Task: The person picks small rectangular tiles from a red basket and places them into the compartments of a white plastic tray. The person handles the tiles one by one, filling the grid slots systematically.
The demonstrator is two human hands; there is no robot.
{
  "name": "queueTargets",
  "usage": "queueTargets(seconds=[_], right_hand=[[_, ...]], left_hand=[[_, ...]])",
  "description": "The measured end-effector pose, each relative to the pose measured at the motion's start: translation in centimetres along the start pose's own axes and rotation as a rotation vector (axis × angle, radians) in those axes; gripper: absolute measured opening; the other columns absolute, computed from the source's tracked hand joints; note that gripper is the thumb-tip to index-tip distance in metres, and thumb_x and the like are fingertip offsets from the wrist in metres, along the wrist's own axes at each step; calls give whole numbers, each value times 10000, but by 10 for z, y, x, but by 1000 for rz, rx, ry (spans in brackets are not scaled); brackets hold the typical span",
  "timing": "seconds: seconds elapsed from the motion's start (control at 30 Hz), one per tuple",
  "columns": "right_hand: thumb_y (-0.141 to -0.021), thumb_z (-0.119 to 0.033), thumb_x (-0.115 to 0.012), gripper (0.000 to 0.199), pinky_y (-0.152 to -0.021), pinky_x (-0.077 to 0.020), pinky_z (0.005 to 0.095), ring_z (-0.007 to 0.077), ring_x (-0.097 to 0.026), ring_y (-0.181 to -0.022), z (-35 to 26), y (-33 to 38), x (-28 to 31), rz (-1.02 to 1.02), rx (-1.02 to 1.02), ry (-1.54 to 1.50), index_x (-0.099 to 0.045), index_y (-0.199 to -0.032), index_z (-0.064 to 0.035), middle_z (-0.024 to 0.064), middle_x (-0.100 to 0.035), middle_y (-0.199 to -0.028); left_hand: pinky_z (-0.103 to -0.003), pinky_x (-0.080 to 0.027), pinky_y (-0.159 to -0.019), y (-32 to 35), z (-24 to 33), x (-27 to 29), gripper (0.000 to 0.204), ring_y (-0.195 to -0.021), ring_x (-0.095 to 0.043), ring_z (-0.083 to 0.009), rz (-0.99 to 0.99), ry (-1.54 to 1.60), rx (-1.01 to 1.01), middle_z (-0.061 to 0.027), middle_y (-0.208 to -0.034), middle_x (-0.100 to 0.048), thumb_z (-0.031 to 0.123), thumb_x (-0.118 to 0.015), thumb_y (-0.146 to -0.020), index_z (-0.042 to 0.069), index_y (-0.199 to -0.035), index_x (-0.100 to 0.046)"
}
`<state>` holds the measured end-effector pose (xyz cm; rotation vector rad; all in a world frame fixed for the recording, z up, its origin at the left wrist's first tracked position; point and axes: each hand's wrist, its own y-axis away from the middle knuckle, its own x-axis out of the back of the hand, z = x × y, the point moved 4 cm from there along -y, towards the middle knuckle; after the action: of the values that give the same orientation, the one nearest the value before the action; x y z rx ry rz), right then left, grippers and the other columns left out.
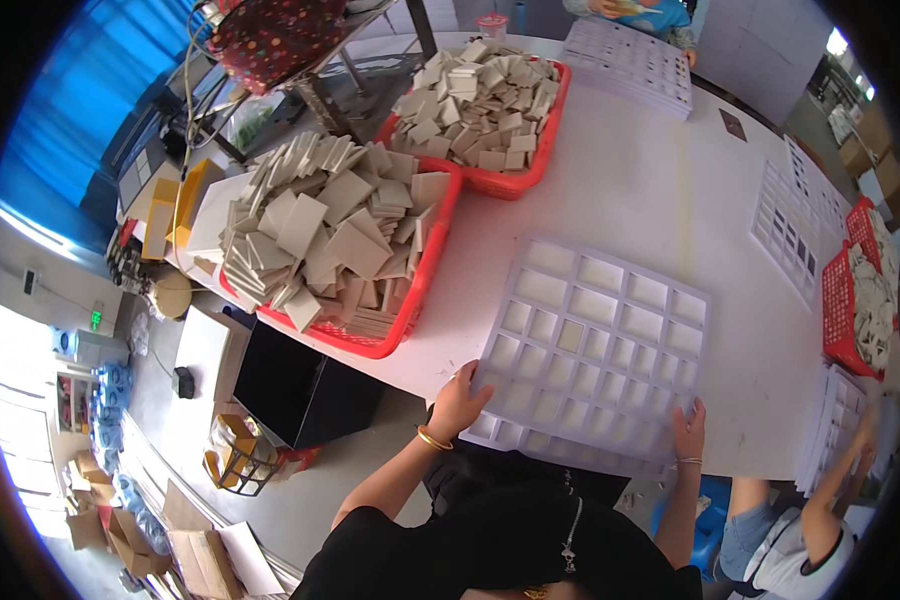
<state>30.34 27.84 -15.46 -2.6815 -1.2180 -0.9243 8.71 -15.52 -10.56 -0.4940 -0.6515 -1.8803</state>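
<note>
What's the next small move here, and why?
Probably reach the left hand to the near red basket for a tile. Both hands, the right hand too, just grip the white grid tray edges, and nearly all its cells look empty.

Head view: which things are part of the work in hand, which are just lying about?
In hand:
- white grid tray, gripped at its near edge by left hand and right hand
- one tile lying in a tray cell
- near red basket heaped with beige tiles

Lying about:
- far red basket
- stacked trays
- cardboard boxes
</note>
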Motion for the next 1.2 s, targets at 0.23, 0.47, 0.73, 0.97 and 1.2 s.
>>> queueTargets(seconds=[0.23,0.47,0.73,0.97,1.2], right_hand=[[-896,-228,-612,670,-1056,-345,390,328,-394,-1307,-14,1,1,-117,-40,-109,-264,-1400,45,255,-373,-1403],[-856,-168,-631,692,-1003,-396,389,307,-452,-1231,-31,1,-17,29,129,46,-264,-1405,40,236,-388,-1388],[-812,-154,-655,665,-927,-445,369,273,-539,-1066,-61,-2,-12,135,154,-59,-347,-1376,17,182,-455,-1330],[-771,-131,-664,536,-856,-478,389,300,-573,-1004,-104,6,-12,405,528,166,-472,-1248,18,179,-544,-1184],[-801,-133,-701,445,-643,-472,277,140,-613,-796,-223,38,-85,-247,554,-231,-523,-1197,-38,107,-611,-1064]], left_hand=[[-430,-490,-775,0,3,19,490,-914,-624,-352,-104,-267,-97,-216,-989,-634,295,-644,-826,4,-1196,-506],[-442,-459,-773,-40,102,156,412,-913,-575,-326,585,-615,-491,-143,-1067,-585,194,-704,-753,88,-1135,-589],[-434,-391,-922,-116,69,208,665,-1091,-503,-308,660,-955,-341,-119,-1129,-546,232,-723,-737,88,-1321,-438],[-423,-489,-721,-81,102,202,464,-887,-592,-340,788,-671,-504,-130,-1054,-580,169,-667,-803,78,-1237,-527],[-399,-501,-702,-20,167,103,497,-866,-604,-336,428,-162,-831,-164,-1018,-603,77,-750,-741,39,-1194,-551]])
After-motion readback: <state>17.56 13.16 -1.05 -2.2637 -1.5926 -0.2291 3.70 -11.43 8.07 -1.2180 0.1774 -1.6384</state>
